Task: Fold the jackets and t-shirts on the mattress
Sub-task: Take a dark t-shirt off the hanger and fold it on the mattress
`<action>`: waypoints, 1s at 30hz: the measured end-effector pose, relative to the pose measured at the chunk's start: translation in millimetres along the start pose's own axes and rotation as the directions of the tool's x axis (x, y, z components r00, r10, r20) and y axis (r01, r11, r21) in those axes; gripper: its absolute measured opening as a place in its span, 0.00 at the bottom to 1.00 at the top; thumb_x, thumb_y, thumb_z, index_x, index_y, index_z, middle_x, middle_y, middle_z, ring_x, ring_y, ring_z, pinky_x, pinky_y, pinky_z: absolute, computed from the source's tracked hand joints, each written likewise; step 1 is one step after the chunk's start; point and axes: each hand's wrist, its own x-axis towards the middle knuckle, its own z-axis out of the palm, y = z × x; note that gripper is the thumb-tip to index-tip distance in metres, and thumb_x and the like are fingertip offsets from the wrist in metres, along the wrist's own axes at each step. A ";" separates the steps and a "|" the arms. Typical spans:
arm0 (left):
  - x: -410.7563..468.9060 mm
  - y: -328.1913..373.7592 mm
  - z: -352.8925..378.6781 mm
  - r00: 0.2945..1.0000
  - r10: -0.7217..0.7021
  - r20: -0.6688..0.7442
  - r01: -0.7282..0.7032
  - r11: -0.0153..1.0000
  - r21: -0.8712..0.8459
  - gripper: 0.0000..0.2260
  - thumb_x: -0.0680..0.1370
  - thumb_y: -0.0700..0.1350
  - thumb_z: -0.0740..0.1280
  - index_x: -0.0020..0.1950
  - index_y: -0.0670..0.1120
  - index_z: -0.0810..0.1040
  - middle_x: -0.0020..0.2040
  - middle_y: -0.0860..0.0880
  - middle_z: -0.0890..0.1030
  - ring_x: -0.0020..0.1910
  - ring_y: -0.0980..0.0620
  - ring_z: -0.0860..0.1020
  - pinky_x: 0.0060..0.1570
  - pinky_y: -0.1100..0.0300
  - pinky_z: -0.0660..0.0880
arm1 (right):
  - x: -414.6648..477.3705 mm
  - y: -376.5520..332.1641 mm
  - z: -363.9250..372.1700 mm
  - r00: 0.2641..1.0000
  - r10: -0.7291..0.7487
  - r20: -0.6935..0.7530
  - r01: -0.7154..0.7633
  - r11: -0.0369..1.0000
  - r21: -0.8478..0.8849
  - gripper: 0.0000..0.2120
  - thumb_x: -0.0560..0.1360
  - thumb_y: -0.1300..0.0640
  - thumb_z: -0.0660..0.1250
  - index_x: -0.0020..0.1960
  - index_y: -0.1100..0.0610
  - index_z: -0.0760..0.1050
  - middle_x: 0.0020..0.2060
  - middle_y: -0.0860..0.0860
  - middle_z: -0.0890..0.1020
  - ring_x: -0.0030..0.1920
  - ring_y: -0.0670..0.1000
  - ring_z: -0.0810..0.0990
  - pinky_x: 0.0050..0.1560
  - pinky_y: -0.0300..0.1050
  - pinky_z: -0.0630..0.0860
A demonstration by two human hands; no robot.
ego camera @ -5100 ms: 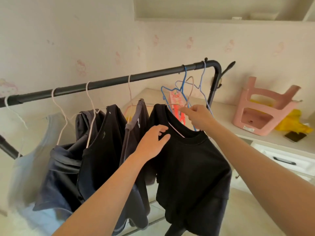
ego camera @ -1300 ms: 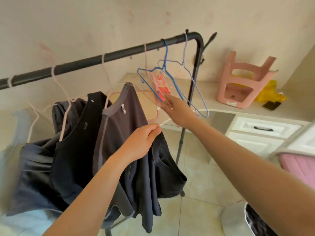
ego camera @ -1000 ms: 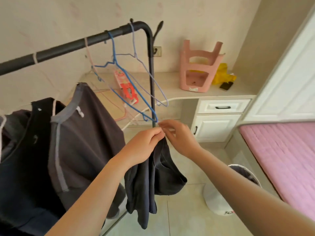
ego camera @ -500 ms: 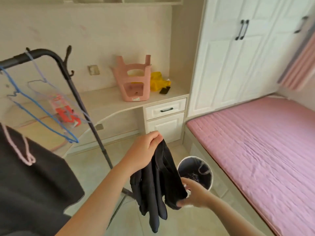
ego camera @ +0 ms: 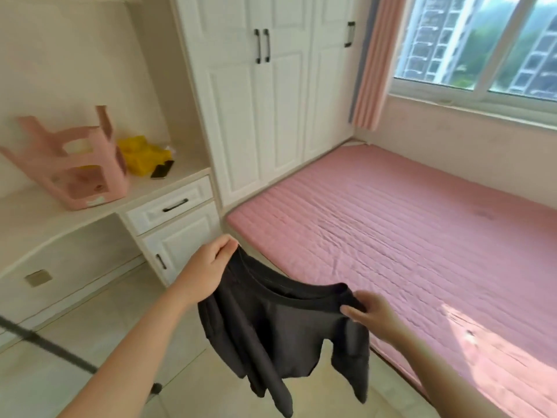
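Between left hand and right hand, t-shirt hangs (fingers pinch collar).

Mattress: pink, quilted, creased, lying beyond and right of the right hand. Desk: up and left of the left hand, carrying an upturned pink stool, a yellow bundle and a phone against the bundle. Floor: pale tiles below both hands.

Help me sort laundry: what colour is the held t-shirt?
Plain black t-shirt, seen best in the head view.
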 end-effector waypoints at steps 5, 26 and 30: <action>53.4 0.9 53.3 0.948 -0.051 0.314 0.019 0.994 0.104 0.12 0.74 0.60 0.66 0.45 0.52 0.77 0.42 0.62 0.80 0.42 0.65 0.77 0.43 0.67 0.71 | -2.8 46.1 -64.1 0.984 0.053 -0.171 -0.071 0.992 -0.103 0.10 0.72 0.59 0.73 0.35 0.56 0.73 0.31 0.49 0.73 0.32 0.48 0.72 0.35 0.43 0.69; 343.2 0.3 207.0 0.672 -0.061 0.738 -0.399 0.809 0.431 0.12 0.73 0.46 0.74 0.33 0.57 0.75 0.34 0.57 0.77 0.34 0.61 0.72 0.33 0.66 0.66 | 24.9 119.9 -191.8 0.665 0.389 -0.638 -0.522 0.853 -0.024 0.12 0.76 0.59 0.66 0.37 0.49 0.68 0.32 0.47 0.79 0.36 0.54 0.77 0.39 0.56 0.74; 381.1 31.4 229.0 0.575 -0.098 0.812 -0.404 0.829 0.386 0.10 0.77 0.45 0.69 0.36 0.50 0.77 0.30 0.54 0.77 0.30 0.51 0.76 0.31 0.63 0.68 | 26.4 128.6 -233.5 0.624 0.407 -0.668 -0.536 0.844 0.014 0.11 0.75 0.58 0.67 0.36 0.49 0.71 0.32 0.46 0.79 0.37 0.52 0.77 0.40 0.53 0.72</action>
